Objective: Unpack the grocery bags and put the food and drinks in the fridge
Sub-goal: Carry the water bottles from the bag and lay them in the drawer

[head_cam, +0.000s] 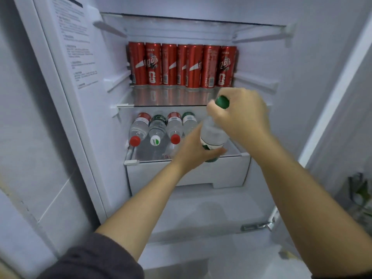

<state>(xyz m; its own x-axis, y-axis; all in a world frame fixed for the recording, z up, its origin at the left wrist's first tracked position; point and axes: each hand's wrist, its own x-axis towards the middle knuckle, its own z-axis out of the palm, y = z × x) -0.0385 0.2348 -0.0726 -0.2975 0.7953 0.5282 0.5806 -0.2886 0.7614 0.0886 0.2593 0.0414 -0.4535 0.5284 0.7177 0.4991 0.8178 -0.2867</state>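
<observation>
seven red cans, five clear plastic bottles (four lying flat, one aloft)

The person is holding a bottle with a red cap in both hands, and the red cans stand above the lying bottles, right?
Almost. The head view shows the cap on the held bottle is green, not red. The rest holds: the left hand and right hand both hold it, and the red cans stand above the lying bottles.
</observation>
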